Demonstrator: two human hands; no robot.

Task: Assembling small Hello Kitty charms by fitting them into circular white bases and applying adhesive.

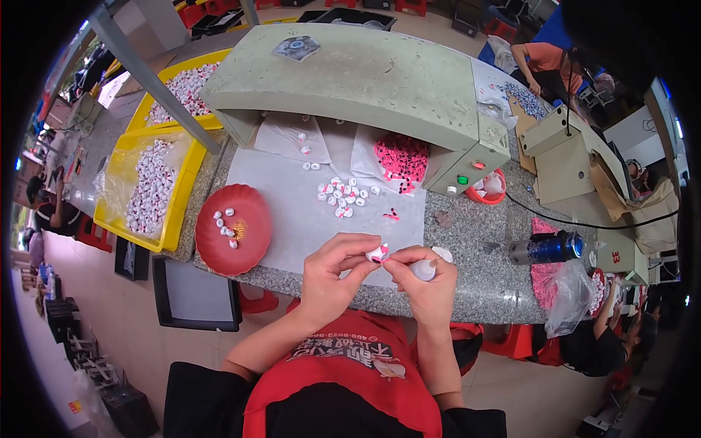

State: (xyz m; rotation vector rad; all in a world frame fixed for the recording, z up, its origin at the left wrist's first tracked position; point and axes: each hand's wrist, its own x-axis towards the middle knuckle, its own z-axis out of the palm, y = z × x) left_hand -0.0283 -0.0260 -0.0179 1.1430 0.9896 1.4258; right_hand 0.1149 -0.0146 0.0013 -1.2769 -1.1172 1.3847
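Dish (252, 244) (red) holds white caps (225, 225).

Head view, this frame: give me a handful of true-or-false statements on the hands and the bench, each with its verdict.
1. The left hand pinches a small white and pink piece. True.
2. The right hand is bare of any object. False: it holds a small white bottle, whose tip meets the piece.
3. The red dish lies to the person's right. False: it lies to the left of the hands, with a few white pieces in it.
4. Yellow bins of white pieces stand at the left. True.
5. A blue can lies on its side on the bench. True.
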